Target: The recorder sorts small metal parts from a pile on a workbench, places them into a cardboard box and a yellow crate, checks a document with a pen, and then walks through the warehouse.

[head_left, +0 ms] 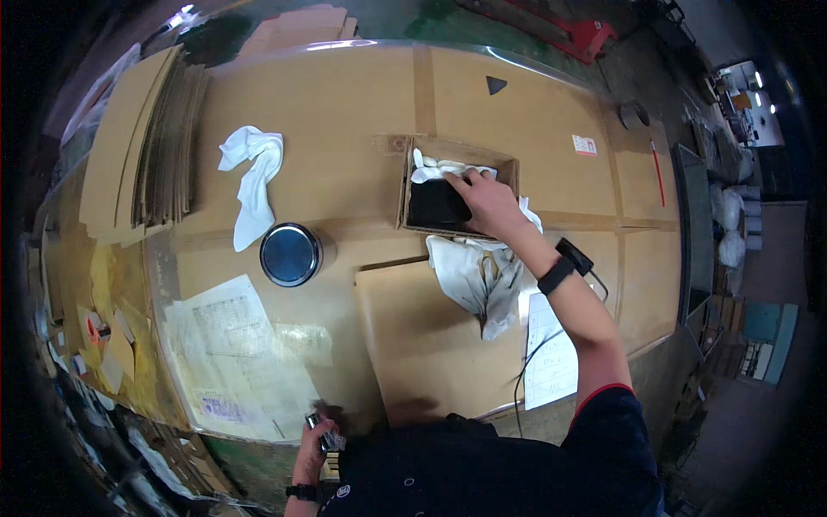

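Note:
My right hand (491, 205) reaches into an open cardboard box (401, 194), its fingers bent onto a white cloth (431, 169) along the far inner side. The cloth may be a glove. A black interior or dark object (435, 205) fills the rest of the box; I cannot tell which. Low at the front edge of the table, my left hand (312, 441) is closed round a small shiny metal piece (325, 438), partly hidden by the fingers. A soiled white cloth (478, 280) hangs at the near side of the box, over a flat cardboard piece (422, 345).
A round, dark-topped jar (291, 255) stands left of the box, with a crumpled white cloth (255, 181) behind it. Flat cardboard sheets (146, 142) are stacked at the far left. Papers (228, 345) lie at the near left, and a written sheet (549, 353) lies under my right arm beside a black cable (519, 388).

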